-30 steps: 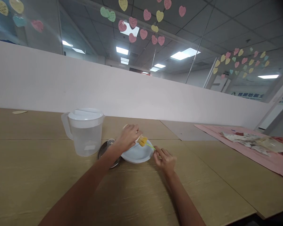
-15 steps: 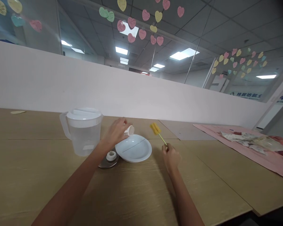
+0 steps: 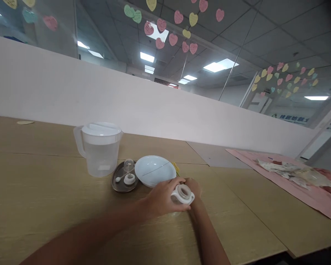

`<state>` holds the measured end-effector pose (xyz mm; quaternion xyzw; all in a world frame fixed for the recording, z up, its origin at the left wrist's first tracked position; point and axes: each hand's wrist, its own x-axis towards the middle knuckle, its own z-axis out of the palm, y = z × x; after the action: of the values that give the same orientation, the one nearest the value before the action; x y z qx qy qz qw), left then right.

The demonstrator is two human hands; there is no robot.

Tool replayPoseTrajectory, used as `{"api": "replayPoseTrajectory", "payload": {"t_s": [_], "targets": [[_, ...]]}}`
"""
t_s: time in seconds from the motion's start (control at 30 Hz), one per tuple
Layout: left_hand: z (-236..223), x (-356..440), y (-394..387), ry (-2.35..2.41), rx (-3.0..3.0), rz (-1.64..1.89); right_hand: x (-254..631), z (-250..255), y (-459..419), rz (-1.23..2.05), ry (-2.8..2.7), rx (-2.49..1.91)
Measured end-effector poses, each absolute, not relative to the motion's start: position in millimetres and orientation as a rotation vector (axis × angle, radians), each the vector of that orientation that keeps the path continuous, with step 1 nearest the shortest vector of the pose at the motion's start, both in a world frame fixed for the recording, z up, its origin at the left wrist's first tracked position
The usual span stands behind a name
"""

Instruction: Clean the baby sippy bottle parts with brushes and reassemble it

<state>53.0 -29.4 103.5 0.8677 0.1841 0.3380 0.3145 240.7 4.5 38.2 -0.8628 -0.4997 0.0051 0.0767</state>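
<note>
My left hand is wrapped around a clear baby bottle with a white collar, its open mouth turned toward me. Just behind it is my right hand, closed on a yellow bottle brush; the bottle and left hand hide most of its fingers. Only a bit of the brush's sponge head shows past the bowl's right rim. The white bowl stands beyond my left hand. To its left, a small metal tray carries a white bottle ring, a clear dome cap and a thin white-tipped piece.
A lidded clear pitcher holding water stands at the left behind the tray. On the right lies a pink cloth with crumpled items on it. A low white wall runs along the table's back.
My left hand has swung from above the bowl to the right and nearer me, bringing the bottle beside my right hand. The brush has dropped lower, and the tray has come into fuller view.
</note>
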Motion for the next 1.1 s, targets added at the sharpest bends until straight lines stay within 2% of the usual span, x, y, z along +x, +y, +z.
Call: {"api": "replayPoseTrajectory", "payload": {"t_s": [0.3,0.5,0.63,0.83,1.1], "targets": [[72.3,14.4,-19.4,0.762,2.249,0.973,239.0,38.0,4.2,-0.002,-1.508,-2.501],[57.5,9.2,-14.9,0.833,2.303,0.905,215.8,55.9,7.0,-0.384,-1.367,-2.227],[57.7,-8.8,5.9,0.832,2.313,1.095,199.5,80.6,28.9,-0.167,-1.555,-2.069],[54.9,-49.6,65.6,1.276,2.316,1.226,181.6,98.3,68.9,0.29,-2.088,-1.958],[21.6,-59.6,87.9,1.481,2.474,0.996,176.9,86.7,76.5,0.343,-2.261,-1.893]]}}
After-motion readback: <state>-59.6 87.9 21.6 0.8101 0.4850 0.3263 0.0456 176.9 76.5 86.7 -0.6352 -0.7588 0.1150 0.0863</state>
